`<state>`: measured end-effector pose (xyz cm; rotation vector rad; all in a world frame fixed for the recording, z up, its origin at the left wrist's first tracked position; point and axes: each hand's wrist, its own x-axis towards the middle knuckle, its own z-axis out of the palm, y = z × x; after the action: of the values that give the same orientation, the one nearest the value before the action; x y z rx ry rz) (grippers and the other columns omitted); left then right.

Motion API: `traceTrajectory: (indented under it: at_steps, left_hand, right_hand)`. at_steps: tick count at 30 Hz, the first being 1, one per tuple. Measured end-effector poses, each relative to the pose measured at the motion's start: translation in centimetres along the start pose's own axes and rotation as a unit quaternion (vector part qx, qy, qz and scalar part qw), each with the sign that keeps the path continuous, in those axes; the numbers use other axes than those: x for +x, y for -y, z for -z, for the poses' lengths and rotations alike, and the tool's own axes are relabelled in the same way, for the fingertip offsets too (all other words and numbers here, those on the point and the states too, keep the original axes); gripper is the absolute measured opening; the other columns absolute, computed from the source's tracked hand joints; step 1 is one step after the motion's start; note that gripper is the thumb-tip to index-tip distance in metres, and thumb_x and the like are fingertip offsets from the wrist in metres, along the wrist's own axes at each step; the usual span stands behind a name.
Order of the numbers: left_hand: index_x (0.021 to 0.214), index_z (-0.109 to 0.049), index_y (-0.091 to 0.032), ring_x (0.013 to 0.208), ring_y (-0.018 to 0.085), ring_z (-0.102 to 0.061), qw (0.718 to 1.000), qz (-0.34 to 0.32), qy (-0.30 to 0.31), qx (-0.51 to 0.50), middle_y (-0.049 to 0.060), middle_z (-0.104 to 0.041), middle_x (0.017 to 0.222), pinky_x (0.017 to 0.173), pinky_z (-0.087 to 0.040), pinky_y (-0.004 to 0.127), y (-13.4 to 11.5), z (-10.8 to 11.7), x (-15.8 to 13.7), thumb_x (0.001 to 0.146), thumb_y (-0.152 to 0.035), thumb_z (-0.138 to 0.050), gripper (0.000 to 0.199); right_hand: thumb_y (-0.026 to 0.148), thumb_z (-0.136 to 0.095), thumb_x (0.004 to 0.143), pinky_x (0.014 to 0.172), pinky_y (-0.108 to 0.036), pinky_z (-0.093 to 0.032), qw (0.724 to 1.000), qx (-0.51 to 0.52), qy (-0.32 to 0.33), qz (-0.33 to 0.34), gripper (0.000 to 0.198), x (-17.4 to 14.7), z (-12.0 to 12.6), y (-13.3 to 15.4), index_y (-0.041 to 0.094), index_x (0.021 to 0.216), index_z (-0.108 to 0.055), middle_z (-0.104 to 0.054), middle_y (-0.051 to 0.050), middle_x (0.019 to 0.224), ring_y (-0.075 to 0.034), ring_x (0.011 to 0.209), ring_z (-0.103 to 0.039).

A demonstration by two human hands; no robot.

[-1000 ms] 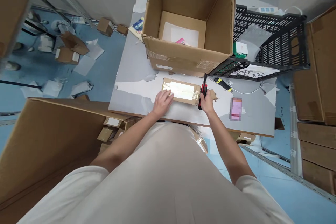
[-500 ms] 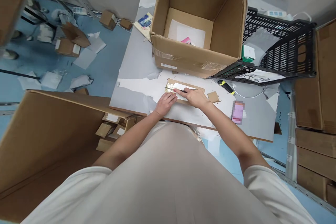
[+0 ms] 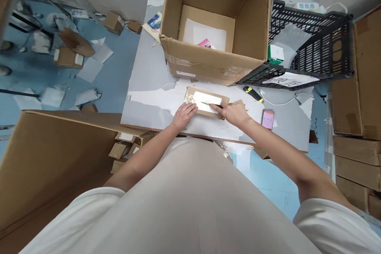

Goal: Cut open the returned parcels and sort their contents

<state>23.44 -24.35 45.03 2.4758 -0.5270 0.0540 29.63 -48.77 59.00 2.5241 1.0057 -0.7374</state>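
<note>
A small brown cardboard box (image 3: 205, 114) lies on the table with a white label (image 3: 210, 97) on top and shiny clear tape at its left end. My left hand (image 3: 183, 115) rests on the box's lower left corner, fingers stretched out over the edge. In my right hand (image 3: 233, 113) is a knife (image 3: 218, 106) with a dark handle and thin blade. Its blade points left across the label; whether it touches the surface I cannot tell. A cardboard scrap (image 3: 240, 103) lies partly behind my right hand.
A large open carton (image 3: 214, 61) stands behind, beside a black plastic crate (image 3: 324, 67). A yellow and black utility knife (image 3: 253, 93), a white cable (image 3: 279, 104) and a phone (image 3: 267, 119) lie at the right. A big carton (image 3: 68, 127) stands lower left, with small boxes inside.
My right hand has drawn the knife rightward from the taped left end to over the label. My left hand stays at the lower left corner. The view has shifted slightly.
</note>
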Motion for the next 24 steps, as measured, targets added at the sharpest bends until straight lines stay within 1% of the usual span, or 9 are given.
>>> traceTrajectory:
  at_steps: [4,6,9,13,15,18,21,24]
  left_hand:
    - [0.122,-0.059,-0.022,0.129,0.020,-0.046,1.000,-0.003,0.006,0.004,0.009,-0.060,0.130,0.111,-0.032,0.046,-0.3,-0.1,0.0,0.096,-0.019,-0.033,0.037]
    - [0.122,-0.059,-0.022,0.130,0.020,-0.045,1.000,0.000,0.007,0.006,0.009,-0.059,0.131,0.110,-0.032,0.045,-0.5,-0.2,0.3,0.096,-0.019,-0.034,0.037]
    - [0.122,-0.059,-0.021,0.130,0.021,-0.045,1.000,0.003,0.004,0.013,0.010,-0.058,0.131,0.111,-0.032,0.046,-0.7,-0.4,0.7,0.096,-0.017,-0.033,0.038]
    - [0.122,-0.060,-0.022,0.129,0.022,-0.046,1.000,0.009,-0.003,0.011,0.010,-0.059,0.131,0.112,-0.029,0.047,-0.5,-0.4,1.4,0.095,-0.019,-0.035,0.037]
    - [0.123,-0.060,-0.023,0.128,0.022,-0.046,1.000,0.007,0.001,0.011,0.009,-0.059,0.130,0.112,-0.029,0.046,-0.3,-0.2,1.6,0.095,-0.022,-0.037,0.035]
    - [0.122,-0.061,-0.024,0.126,0.023,-0.048,1.000,0.005,0.005,0.009,0.008,-0.061,0.128,0.111,-0.029,0.046,0.0,0.0,1.8,0.095,-0.028,-0.040,0.034]
    - [0.120,-0.061,-0.025,0.125,0.023,-0.049,1.000,-0.001,0.003,0.002,0.008,-0.061,0.127,0.111,-0.030,0.046,0.3,0.0,1.8,0.095,-0.030,-0.042,0.033]
    - [0.120,-0.061,-0.025,0.126,0.023,-0.049,1.000,-0.002,-0.003,-0.006,0.008,-0.061,0.127,0.111,-0.029,0.046,0.4,-0.3,1.6,0.095,-0.030,-0.042,0.032]
  right_hand:
    - [0.011,-0.026,0.092,0.066,-0.032,-0.038,1.000,0.010,-0.005,-0.009,0.065,-0.6,-0.5,-0.1,0.041,0.149,-0.015,-0.056,-0.015,0.125,-0.023,0.086,-0.066]
    - [0.009,-0.027,0.092,0.066,-0.032,-0.038,1.000,0.013,-0.004,-0.012,0.066,-1.2,-0.6,-0.5,0.041,0.148,-0.017,-0.057,-0.014,0.123,-0.023,0.085,-0.066]
    - [0.005,-0.029,0.089,0.064,-0.032,-0.038,1.000,0.020,-0.003,-0.022,0.071,-2.9,-1.2,-1.7,0.040,0.149,-0.016,-0.060,-0.013,0.116,-0.023,0.081,-0.065]
    - [0.003,-0.031,0.085,0.063,-0.033,-0.038,0.997,0.036,-0.005,-0.064,0.075,-5.9,-2.9,-3.6,0.043,0.148,-0.018,-0.061,-0.011,0.107,-0.020,0.072,-0.064]
    - [0.004,-0.031,0.085,0.063,-0.033,-0.038,0.996,0.037,-0.007,-0.087,0.075,-7.2,-3.9,-4.1,0.044,0.147,-0.019,-0.061,-0.011,0.108,-0.020,0.073,-0.064]
    - [0.004,-0.030,0.085,0.063,-0.033,-0.037,0.994,0.038,-0.014,-0.097,0.074,-8.5,-4.9,-4.4,0.044,0.147,-0.020,-0.060,-0.012,0.108,-0.021,0.076,-0.063]
    - [0.003,-0.029,0.085,0.062,-0.032,-0.036,0.994,0.047,-0.027,-0.096,0.075,-8.9,-4.9,-4.7,0.045,0.146,-0.020,-0.061,-0.010,0.106,-0.021,0.077,-0.062]
    - [0.003,-0.030,0.086,0.062,-0.030,-0.035,0.994,0.059,-0.050,-0.080,0.077,-7.4,-3.8,-4.4,0.047,0.147,-0.012,-0.060,-0.007,0.109,-0.020,0.080,-0.061]
